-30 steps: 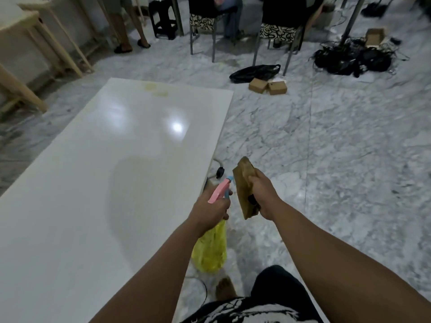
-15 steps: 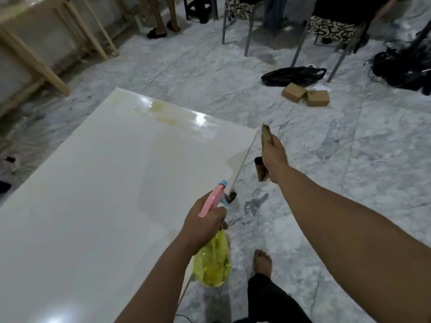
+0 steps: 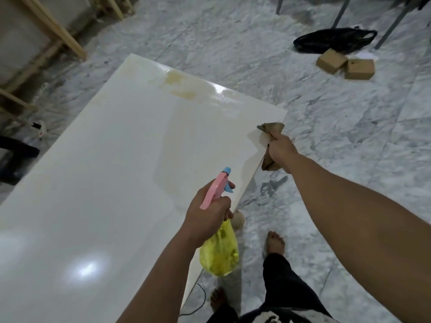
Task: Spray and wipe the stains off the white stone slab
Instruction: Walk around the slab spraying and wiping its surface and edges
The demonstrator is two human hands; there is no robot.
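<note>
A glossy white stone slab (image 3: 112, 173) fills the left of the head view. Brownish-yellow stains (image 3: 178, 86) lie near its far edge. My left hand (image 3: 207, 210) grips a spray bottle (image 3: 219, 250) with a yellow body and pink-and-blue trigger head, held over the slab's right edge, nozzle toward the far end. My right hand (image 3: 281, 151) holds a crumpled brown cloth (image 3: 270, 131) just beyond the slab's right edge, near its far right corner, well short of the stains.
Grey marble floor (image 3: 326, 136) surrounds the slab. Two small cardboard boxes (image 3: 345, 65) and a black bag (image 3: 333, 39) lie at the far right beside chair legs. Wooden frames (image 3: 46, 31) stand at the far left. My bare feet are beside the slab's right edge.
I have moved forward along the slab's right side, so the stains are nearer. My right hand with the cloth has come closer to the far right corner. The bottle stays in my left hand.
</note>
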